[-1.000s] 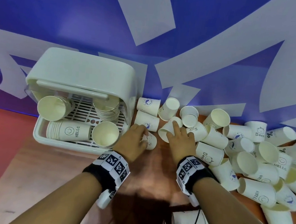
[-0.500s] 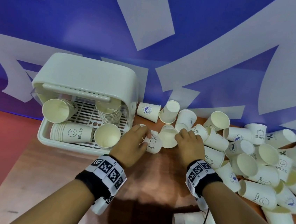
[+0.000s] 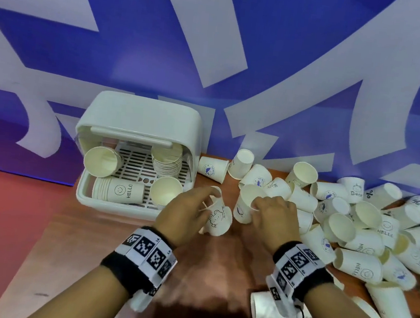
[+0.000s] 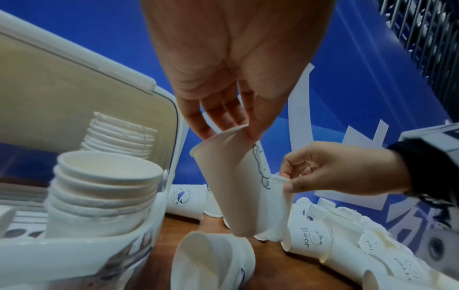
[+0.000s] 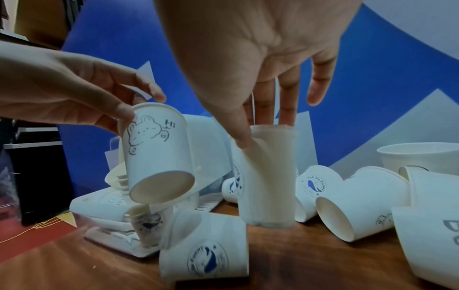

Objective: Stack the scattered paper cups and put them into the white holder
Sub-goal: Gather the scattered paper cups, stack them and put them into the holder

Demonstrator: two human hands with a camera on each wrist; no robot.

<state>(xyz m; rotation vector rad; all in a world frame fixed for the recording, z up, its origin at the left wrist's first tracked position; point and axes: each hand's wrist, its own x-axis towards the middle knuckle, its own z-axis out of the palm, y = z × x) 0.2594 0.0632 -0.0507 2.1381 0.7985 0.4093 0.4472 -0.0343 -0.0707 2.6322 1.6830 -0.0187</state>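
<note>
My left hand pinches the rim of a bear-print paper cup, held tilted just above the wooden table. The left wrist view shows thumb and fingers of that hand on the cup. My right hand pinches the rim of a whale-print cup, held mouth up beside the bear cup; the two cups are close but not nested. In the right wrist view the hand has its thumb outside this cup and fingers inside. The white holder stands open at the left.
Inside the holder lie a HELLO stack, a tall stack and other nested cups. Several loose cups are piled over the right half of the table. More cups lie near my right forearm. A blue-and-white wall stands behind.
Both hands have picked a cup off the table, the left the bear cup, the right one from the pile, and drawn them toward each other and nearer me.
</note>
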